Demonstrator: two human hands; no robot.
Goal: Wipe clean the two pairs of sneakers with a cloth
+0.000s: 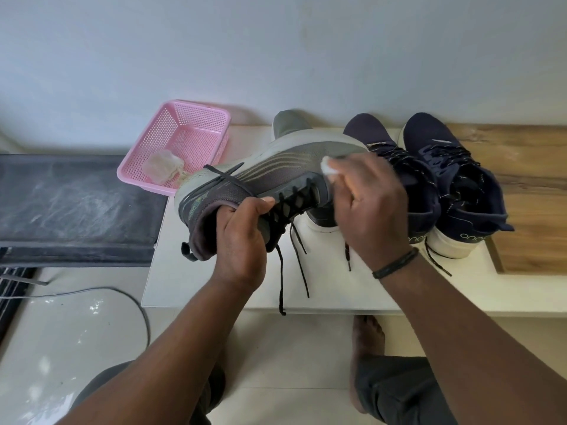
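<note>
Two hands work on one grey sneaker (270,170) held above the white tabletop (214,286)

Head view: the left hand (239,240) grips the sneaker at its collar, fingers curled into the opening, so the shoe lies on its side with its long axis running from heel at lower left to toe at upper right, pale sole facing away toward the wall. The right hand (371,207) pinches a small white cloth (328,168) against the upper near the toe; most of the cloth is hidden under the fingers. Its grey partner (290,125) stands behind, largely hidden. Beside them two navy sneakers (454,179) stand on the tabletop, toes to the wall, heels reading "one" with the rest cut off. A pink basket (184,139) holds a crumpled rag (164,168)
</note>
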